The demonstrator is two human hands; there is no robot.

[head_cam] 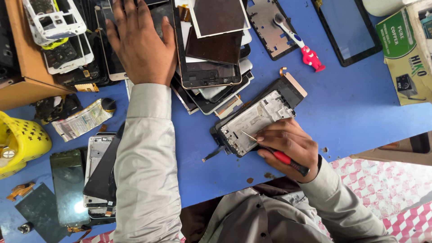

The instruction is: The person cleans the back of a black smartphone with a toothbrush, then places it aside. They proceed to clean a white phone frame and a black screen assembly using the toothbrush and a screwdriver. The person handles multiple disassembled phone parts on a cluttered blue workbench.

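My right hand (288,146) grips a red-handled screwdriver (282,157), its thin tip resting on the silver inner frame of an opened phone (252,121) that lies on the blue table (355,103). The fingers also press on the phone's lower edge. My left hand (141,42) reaches far forward, palm down and fingers spread, flat on a stack of dark phone screens (112,54). Beside it lies another pile of screens and tablet panels (211,58).
A red-and-white toothbrush (299,45) and a dark tablet (348,29) lie at the back right, with a green and tan cardboard box (405,58) beyond. A yellow plastic basket (20,141), loose screens (67,184) and a brown box (27,58) crowd the left.
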